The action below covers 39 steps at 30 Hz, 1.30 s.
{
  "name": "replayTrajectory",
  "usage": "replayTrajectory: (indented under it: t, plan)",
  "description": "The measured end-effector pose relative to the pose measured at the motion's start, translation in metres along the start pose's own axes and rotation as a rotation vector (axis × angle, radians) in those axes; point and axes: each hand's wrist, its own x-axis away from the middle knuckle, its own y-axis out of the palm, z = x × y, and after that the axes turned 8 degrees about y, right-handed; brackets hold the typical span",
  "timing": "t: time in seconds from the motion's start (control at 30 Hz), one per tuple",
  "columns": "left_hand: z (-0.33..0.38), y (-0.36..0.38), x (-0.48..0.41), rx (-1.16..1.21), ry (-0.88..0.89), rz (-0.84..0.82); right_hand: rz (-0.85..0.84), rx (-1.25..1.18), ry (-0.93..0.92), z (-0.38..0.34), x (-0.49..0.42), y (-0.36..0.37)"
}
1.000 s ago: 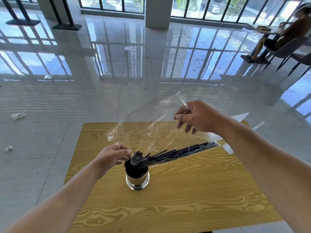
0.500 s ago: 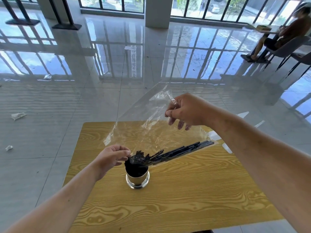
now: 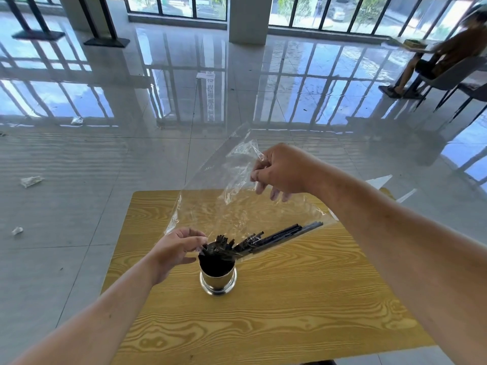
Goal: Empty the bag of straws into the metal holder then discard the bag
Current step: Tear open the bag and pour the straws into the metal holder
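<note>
Progress, judged from this view: the emptying is partway done. Of the black straws, some already stand in the metal holder, their ends showing above its rim. A bundle lies inside the clear bag, slanting up and to the right of the holder with its lower ends at the holder's mouth. My left hand, just left of the holder's rim, pinches the bag's opening between thumb and curled fingers. My right hand, above and to the right of the holder, pinches the bag's far end with thumb and forefinger, the other fingers hanging loose. Left to do: slide the bundle down, then discard the bag. Count: one holder, one bag, one table beneath the holder, two hands. The straws overlap too much to count singly.
</note>
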Motion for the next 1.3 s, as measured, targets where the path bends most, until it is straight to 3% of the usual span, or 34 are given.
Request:
replayTrajectory:
  t: [0.4,0.57,0.73,1.3]
  plan:
    - [-0.002,0.002,-0.002,-0.008,-0.01,-0.017,-0.038,0.055,-0.013,-0.034,-0.004,-0.006]
    - [-0.004,0.002,-0.004,-0.003,-0.014,-0.02,0.02,0.106,-0.013,-0.038,-0.007,0.006]
    - [-0.003,-0.002,-0.004,0.009,-0.01,-0.023,-0.006,-0.031,0.037,-0.027,-0.004,0.002]
    - [-0.001,0.0,-0.008,0.014,-0.03,-0.013,-0.01,-0.031,0.031,-0.044,-0.01,-0.015]
